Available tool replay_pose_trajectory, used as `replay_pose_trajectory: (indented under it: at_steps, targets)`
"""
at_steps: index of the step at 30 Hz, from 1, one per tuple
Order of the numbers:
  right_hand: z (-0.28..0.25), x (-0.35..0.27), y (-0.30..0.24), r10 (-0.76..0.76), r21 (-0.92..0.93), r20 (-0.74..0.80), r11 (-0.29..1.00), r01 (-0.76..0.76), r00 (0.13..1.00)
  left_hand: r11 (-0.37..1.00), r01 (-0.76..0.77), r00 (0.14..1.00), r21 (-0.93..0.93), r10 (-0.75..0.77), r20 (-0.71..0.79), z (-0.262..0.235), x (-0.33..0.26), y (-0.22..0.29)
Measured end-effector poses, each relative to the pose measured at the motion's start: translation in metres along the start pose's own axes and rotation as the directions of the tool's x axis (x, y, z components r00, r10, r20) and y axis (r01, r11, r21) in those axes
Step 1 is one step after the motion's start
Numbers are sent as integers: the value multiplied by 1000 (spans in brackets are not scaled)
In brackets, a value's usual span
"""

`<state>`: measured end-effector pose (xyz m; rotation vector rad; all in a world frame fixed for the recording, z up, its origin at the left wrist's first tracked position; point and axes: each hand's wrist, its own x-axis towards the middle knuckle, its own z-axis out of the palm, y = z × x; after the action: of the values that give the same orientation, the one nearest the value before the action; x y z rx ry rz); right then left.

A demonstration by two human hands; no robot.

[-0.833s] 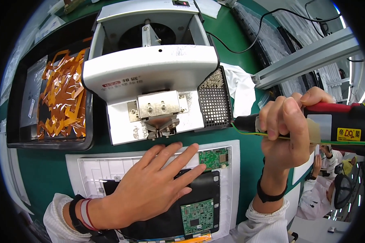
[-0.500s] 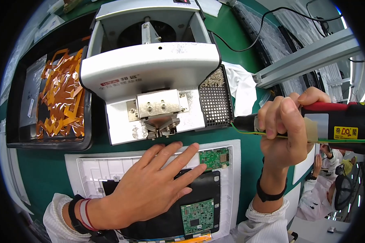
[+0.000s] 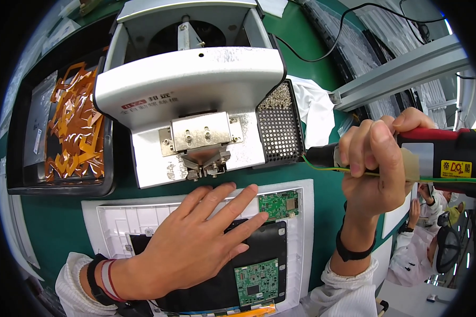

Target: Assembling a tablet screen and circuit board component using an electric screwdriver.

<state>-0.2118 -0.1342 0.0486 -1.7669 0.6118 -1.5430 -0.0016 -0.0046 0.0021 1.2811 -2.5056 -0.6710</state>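
Note:
My left hand (image 3: 195, 240) lies flat with fingers spread over a white plastic housing (image 3: 107, 219), its fingertips near the small green circuit board (image 3: 276, 205) at the far right corner. Inside the housing are a black sheet (image 3: 195, 296) and a larger green circuit board (image 3: 256, 282). In my right hand (image 3: 373, 164) is a red and black electric screwdriver (image 3: 449, 143), held sideways with fingers wrapped round it. Its dark nose points left, by the edge of the perforated black tray (image 3: 281, 134) of small metal screws. A green and yellow wire runs along the tool.
A silver-white screw feeder (image 3: 195, 79) stands behind the housing. At left, a black tray (image 3: 108, 179) bears orange film strips (image 3: 76, 132). A white cloth (image 3: 314, 113), a metal beam (image 3: 402, 71) and a black cable (image 3: 336, 39) are at far right. Another person (image 3: 418, 248) sits at right.
The feeder and trays sit slightly further left in the picture. My right hand and the screwdriver have shifted a little to the right; my left hand stays spread on the housing.

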Motion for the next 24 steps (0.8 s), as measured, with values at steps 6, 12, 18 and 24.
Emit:
replay_pose_trajectory:
  at_steps: [6, 12, 18, 24]
  targets:
    - [2, -1, -1, 17, -5, -12, 1000, -17, 1000, 1000, 1, 1000, 3, -1, 3, 1, 0, 0]
    - [-1, 0, -1, 42, 25, -3, 999, -42, 999, 1000, 4, 1000, 5, -4, 9, 1, 0, 0]
    - [-1, 1, 0, 63, 29, -5, 998, -63, 998, 1000, 8, 1000, 7, -8, 12, 0, 1, 1]
    - [0, -1, -3, 85, 31, -48, 996, -84, 995, 1000, 2, 1000, 3, -2, 3, 0, 1, 1]
